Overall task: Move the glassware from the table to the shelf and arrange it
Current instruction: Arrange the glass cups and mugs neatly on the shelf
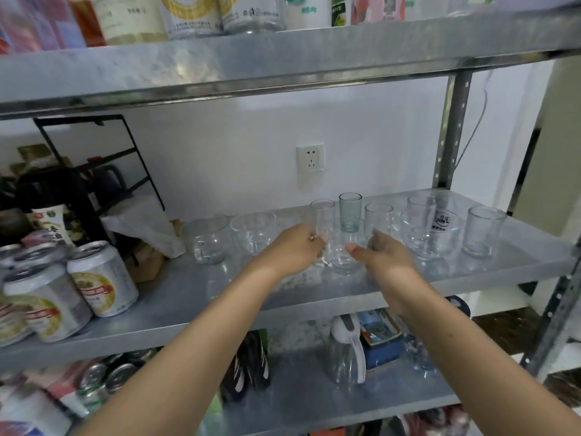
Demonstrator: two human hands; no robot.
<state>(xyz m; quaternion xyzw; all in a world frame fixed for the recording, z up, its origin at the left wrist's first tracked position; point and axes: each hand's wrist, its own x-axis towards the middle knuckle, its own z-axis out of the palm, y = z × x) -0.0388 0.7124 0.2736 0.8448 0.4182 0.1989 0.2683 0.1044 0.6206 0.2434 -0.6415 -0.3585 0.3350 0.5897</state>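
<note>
On the middle shelf [314, 291], both hands — left hand [294, 250], right hand [382, 254] — curl fingers loosely beside a clear glass [341, 256], best nudged gently into line.

Beer cans [100, 280] stacked at left, white wall socket [310, 157] behind, black wire rack [94, 158] — plastic jug [347, 350] below.

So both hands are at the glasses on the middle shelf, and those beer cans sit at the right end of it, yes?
Not quite. The head view shows the beer cans at the left end of the shelf. The rest holds: both the left hand and right hand are at the glasses.
</note>
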